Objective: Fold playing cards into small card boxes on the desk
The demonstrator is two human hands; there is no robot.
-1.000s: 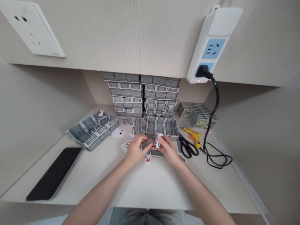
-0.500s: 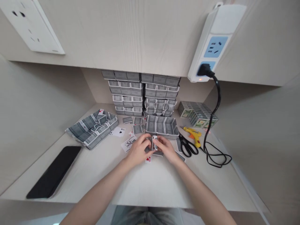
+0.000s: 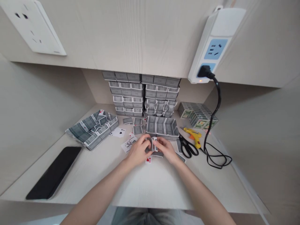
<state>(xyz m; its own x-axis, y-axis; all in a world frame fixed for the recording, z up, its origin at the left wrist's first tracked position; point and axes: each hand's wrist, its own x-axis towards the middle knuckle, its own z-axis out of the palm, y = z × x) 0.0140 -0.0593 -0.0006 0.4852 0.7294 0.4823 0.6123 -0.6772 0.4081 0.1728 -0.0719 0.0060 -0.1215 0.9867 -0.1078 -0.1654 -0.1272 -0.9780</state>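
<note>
My left hand (image 3: pixel 138 149) and my right hand (image 3: pixel 167 149) meet low over the desk, fingers closed on a folded playing card (image 3: pixel 154 144). The card stands between them with its pale face partly showing; fingers hide the rest. Under the hands lie grey-backed cards (image 3: pixel 158 154) and a red eight of hearts (image 3: pixel 148 160). Just beyond the hands sits an open box made of grey-backed cards (image 3: pixel 162 125). A joker card (image 3: pixel 128 144) lies left of my left hand, and black-handled scissors (image 3: pixel 187 147) lie right of my right hand.
A larger card tray (image 3: pixel 98 137) holding loose cards stands left, near a black phone-like slab (image 3: pixel 55 172). Stacked card boxes (image 3: pixel 127 90) line the back. A yellow glue gun (image 3: pixel 192 135) lies right, its black cord (image 3: pixel 217 106) rising to a power strip (image 3: pixel 215 47).
The hands stay in nearly the same place, with only a slight shift in the folded card between the fingers. The whole view has tilted very slightly.
</note>
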